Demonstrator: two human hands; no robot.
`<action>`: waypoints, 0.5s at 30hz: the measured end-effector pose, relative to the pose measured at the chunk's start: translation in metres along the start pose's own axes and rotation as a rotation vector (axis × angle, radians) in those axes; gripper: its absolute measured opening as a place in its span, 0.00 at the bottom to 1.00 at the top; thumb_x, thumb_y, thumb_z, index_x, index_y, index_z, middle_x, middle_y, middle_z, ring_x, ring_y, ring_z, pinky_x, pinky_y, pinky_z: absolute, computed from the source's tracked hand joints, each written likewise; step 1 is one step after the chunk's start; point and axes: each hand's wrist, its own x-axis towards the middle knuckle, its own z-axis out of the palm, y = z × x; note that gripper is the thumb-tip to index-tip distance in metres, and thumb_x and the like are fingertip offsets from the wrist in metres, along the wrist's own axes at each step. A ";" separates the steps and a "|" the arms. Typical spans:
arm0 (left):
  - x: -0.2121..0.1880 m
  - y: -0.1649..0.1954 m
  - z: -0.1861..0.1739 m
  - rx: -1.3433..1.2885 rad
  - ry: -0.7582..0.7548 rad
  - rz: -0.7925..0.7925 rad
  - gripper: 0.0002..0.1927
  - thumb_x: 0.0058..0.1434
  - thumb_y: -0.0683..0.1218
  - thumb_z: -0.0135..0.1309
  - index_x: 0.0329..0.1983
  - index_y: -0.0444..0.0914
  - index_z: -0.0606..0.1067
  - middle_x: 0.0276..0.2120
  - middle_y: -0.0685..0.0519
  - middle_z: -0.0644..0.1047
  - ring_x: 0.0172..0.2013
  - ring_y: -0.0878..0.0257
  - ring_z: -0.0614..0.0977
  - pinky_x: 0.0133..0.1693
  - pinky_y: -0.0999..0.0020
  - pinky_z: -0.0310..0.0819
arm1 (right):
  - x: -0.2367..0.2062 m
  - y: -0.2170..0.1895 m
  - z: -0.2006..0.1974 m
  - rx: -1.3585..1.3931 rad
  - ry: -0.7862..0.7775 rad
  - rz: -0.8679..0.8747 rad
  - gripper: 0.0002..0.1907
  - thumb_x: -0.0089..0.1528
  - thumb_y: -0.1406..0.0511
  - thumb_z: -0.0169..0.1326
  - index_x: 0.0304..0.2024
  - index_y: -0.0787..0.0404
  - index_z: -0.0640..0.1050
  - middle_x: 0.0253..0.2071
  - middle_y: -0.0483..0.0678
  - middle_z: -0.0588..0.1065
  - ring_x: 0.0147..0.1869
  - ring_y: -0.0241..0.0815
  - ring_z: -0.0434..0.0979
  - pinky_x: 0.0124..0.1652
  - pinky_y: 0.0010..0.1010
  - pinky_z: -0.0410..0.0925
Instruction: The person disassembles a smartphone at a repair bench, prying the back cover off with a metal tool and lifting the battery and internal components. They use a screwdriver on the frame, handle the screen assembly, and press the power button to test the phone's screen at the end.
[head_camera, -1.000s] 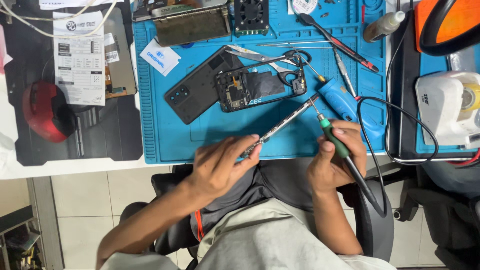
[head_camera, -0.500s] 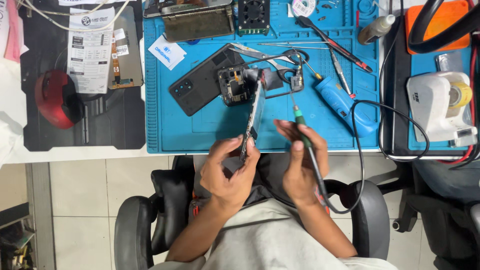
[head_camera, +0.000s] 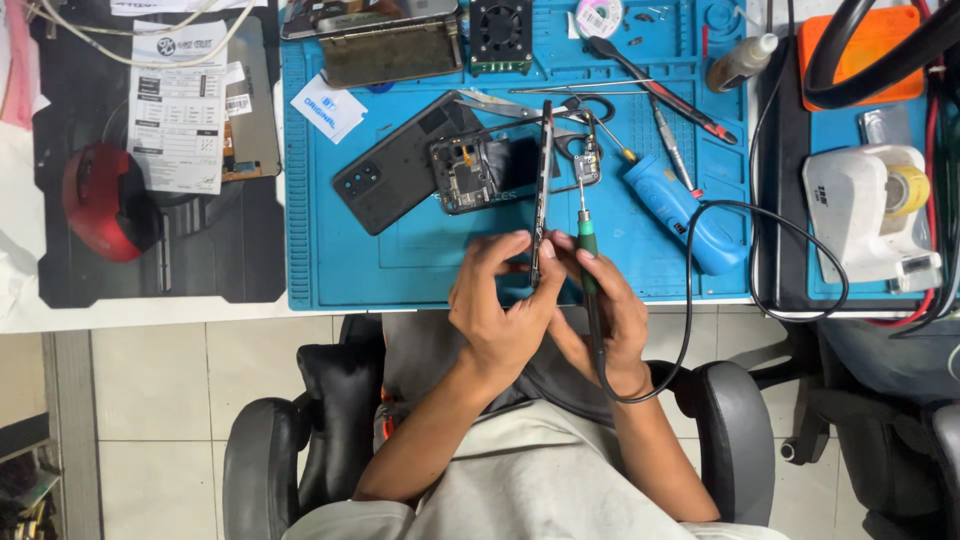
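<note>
My left hand grips the lower end of a thin phone frame, held edge-on and pointing away from me over the blue work mat. My right hand holds a pen-like iron with a green grip; its metal tip points up beside the frame, near a small part. Its black cable loops out to the right and back under my wrist. The fingertips of both hands meet around the frame's lower end.
On the mat lie a black phone back cover, an opened phone module, scissors, tweezers, a blue handled tool and a small fan. A white tape dispenser stands right; a red object and a printed sheet lie left.
The frame has swung from a slant to straight up and down. Both hands have come closer together and moved up over the mat's front edge.
</note>
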 end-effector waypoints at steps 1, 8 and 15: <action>0.001 0.001 0.000 -0.001 -0.014 -0.009 0.17 0.59 0.34 0.66 0.49 0.33 0.73 0.38 0.47 0.79 0.36 0.58 0.84 0.34 0.70 0.82 | 0.001 0.000 -0.001 -0.034 -0.013 -0.015 0.37 0.58 0.74 0.65 0.67 0.66 0.63 0.64 0.66 0.71 0.69 0.58 0.74 0.66 0.45 0.68; 0.012 0.003 -0.012 -0.129 -0.230 -0.094 0.09 0.67 0.35 0.58 0.50 0.34 0.76 0.41 0.50 0.79 0.38 0.58 0.84 0.35 0.71 0.82 | -0.001 -0.005 0.016 0.106 0.169 0.073 0.35 0.63 0.79 0.61 0.69 0.64 0.62 0.68 0.65 0.67 0.70 0.62 0.74 0.68 0.49 0.72; 0.095 -0.044 -0.031 -0.136 -0.708 0.193 0.09 0.63 0.40 0.62 0.46 0.37 0.80 0.50 0.49 0.77 0.54 0.52 0.78 0.54 0.59 0.76 | 0.001 -0.008 0.012 -0.019 0.171 0.065 0.34 0.63 0.81 0.58 0.67 0.64 0.61 0.66 0.65 0.68 0.67 0.60 0.78 0.63 0.47 0.77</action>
